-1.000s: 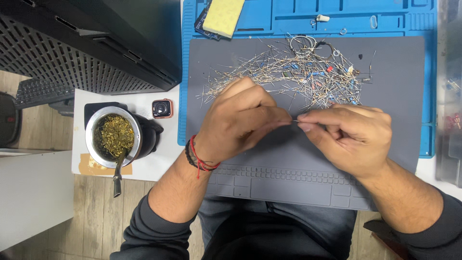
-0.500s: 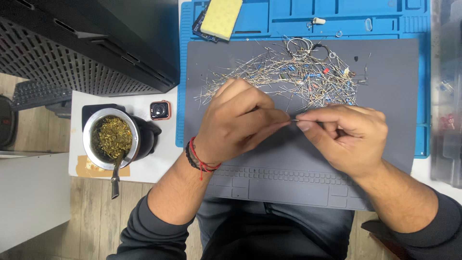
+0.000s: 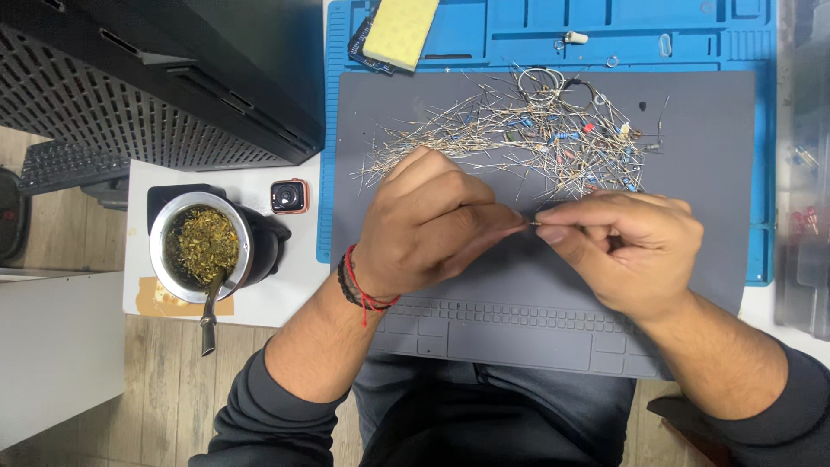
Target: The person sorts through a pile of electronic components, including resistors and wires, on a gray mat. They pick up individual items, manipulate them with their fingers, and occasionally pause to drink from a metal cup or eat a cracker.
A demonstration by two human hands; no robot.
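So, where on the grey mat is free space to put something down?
Bare grey mat lies right of the right hand, and a strip left of the left hand. The wire component pile crowds the top.

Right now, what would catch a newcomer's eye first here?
Probably the tangled heap of wire-legged components on the grey mat, just beyond the hands. The left hand and right hand pinch one thin wire between their fingertips. At far left, a metal cup of green herbs stands out.
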